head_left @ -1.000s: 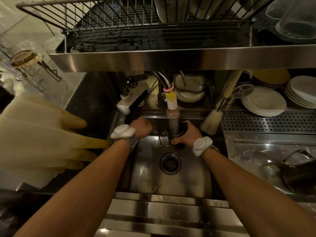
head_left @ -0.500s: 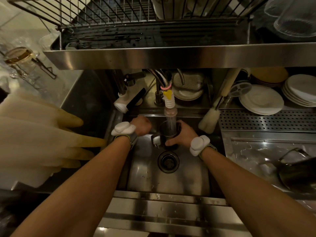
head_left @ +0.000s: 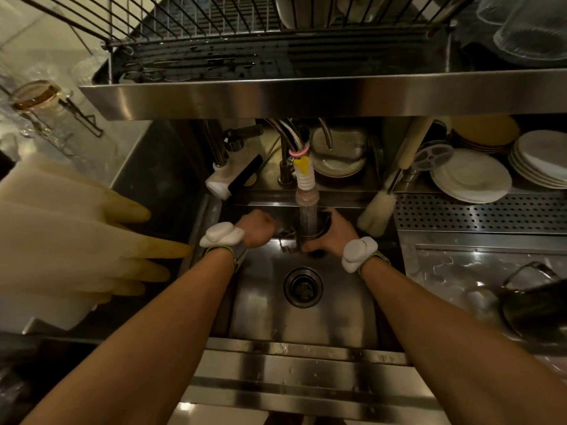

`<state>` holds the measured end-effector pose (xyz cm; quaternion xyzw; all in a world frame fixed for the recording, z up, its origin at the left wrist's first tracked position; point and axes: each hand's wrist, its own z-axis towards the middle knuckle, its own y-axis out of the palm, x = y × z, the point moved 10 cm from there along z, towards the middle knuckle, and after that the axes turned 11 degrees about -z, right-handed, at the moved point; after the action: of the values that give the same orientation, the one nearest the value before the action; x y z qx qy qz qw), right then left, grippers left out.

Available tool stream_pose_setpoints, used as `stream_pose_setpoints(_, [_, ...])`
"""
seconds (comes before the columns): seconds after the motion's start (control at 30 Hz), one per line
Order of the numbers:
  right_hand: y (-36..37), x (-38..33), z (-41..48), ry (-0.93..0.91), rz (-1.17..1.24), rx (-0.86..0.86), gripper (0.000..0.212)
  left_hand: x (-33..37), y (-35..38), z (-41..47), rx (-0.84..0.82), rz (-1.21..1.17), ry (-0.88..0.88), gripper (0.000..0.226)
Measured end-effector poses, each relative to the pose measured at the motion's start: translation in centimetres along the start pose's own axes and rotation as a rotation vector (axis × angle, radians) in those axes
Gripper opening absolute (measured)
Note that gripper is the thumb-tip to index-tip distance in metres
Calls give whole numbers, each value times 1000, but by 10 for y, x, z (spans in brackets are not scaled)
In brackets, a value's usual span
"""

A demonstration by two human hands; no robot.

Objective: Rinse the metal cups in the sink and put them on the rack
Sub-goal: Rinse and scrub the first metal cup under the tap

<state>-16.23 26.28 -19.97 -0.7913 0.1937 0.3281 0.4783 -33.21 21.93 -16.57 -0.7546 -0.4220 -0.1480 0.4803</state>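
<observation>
Where the wire rack spans the whole top of the view on its steel shelf, the sink lies below it, a wet steel basin with both forearms reaching in over its near edge. Pale rubber gloves show to the left of the sink's left edge, and stacks of white plates sit beyond its far right corner. At the sink's far edge the right hand wraps its fingers and thumb round the metal cup, which stands upright, mouth up, on that hand's left side, between the two hands. The left hand is curled into a fist near the cup, toward the far left corner; whether it grips anything cannot be told. A stream of water falls from the faucet nozzle straight into the cup. The drain lies nearer the middle of the basin, on the near side of the cup and apart from it.
</observation>
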Motion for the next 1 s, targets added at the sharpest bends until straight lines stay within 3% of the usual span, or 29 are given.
stream_pose_setpoints(0.13, [4,-6,-7,-7,75,-1,86,5,23,2,-106,-133,-27,38])
stream_pose_setpoints(0.27, [0,2,-11,34,134,-4,94,15,33,-5,-177,-207,10,35])
stream_pose_setpoints(0.4, [3,11,-17,65,130,-64,109,27,26,-10,-133,-93,73,32])
stream_pose_setpoints(0.53, [-2,25,-25,89,57,-91,109,33,21,-12,-79,69,78,33])
stream_pose_setpoints(1.0, [-18,27,-23,67,-71,-79,81,59,12,-24,0,514,102,32])
